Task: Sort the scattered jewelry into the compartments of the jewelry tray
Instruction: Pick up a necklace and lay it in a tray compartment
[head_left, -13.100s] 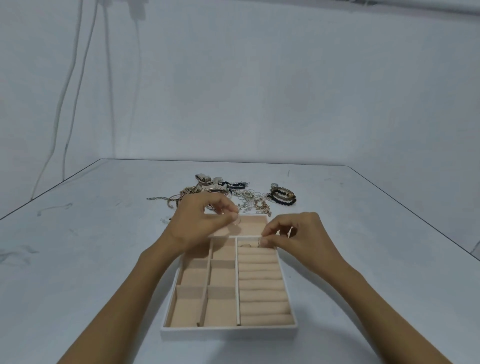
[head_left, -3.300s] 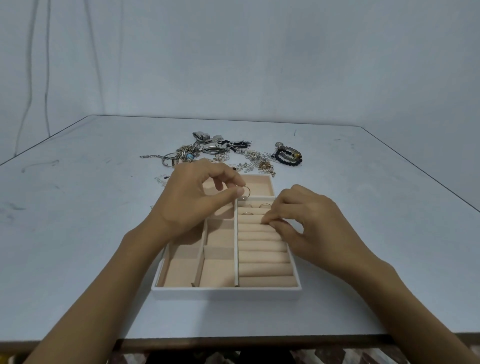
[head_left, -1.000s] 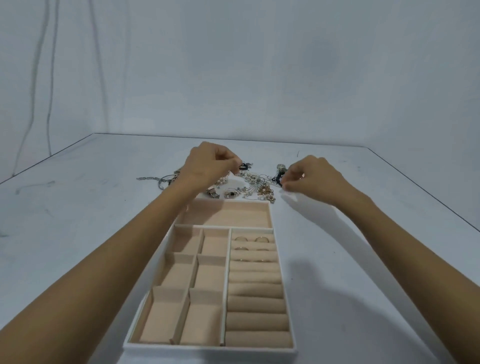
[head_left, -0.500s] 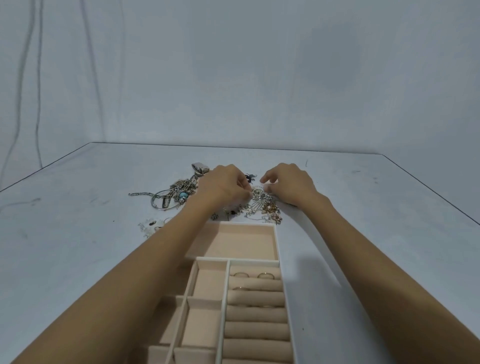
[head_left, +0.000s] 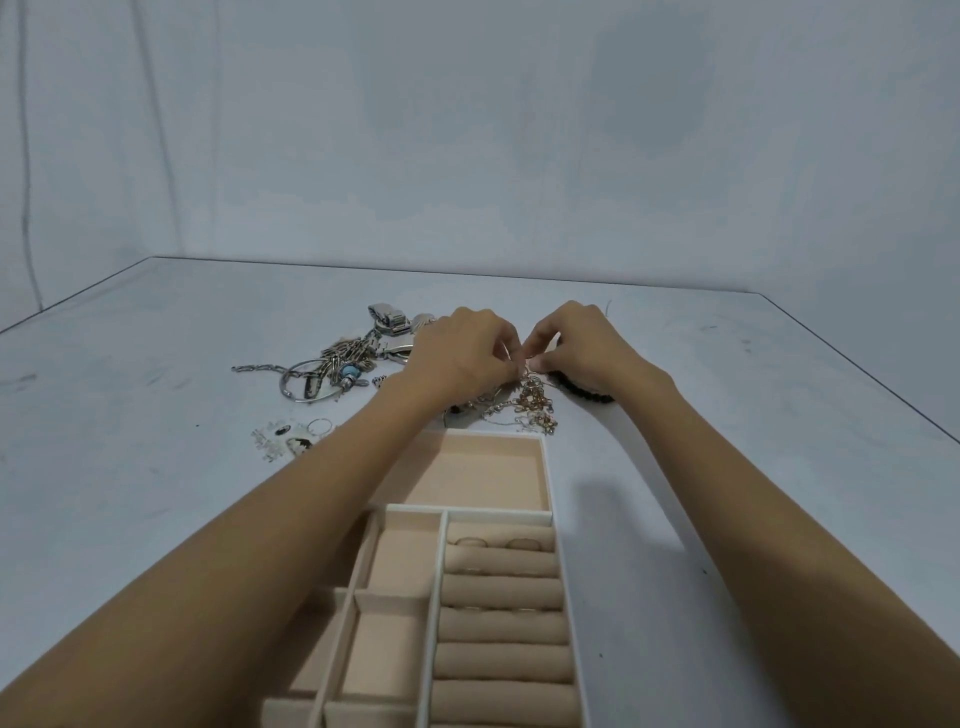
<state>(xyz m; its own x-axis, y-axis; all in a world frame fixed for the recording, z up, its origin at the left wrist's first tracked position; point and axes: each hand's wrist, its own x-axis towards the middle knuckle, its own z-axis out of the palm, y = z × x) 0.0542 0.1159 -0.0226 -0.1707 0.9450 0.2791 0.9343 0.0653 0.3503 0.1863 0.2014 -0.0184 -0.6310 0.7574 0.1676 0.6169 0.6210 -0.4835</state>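
The white jewelry tray with beige lining lies near me; rings sit in its ring-roll column on the right. Beyond it lies a tangled jewelry pile of chains. My left hand and my right hand meet fingertip to fingertip over the pile, both pinching a thin piece of chain between them. What exactly they pinch is too small to make out. A black bead bracelet lies under my right wrist.
Left of my hands lie a silver bangle, a chain with a blue bead and a metal watch. A small ring and earrings lie at the left of the tray. The table ends at the right edge.
My hands have drawn closer together over the pile and now pinch at the same spot. The view has tilted down slightly, so the tray sits lower in frame.
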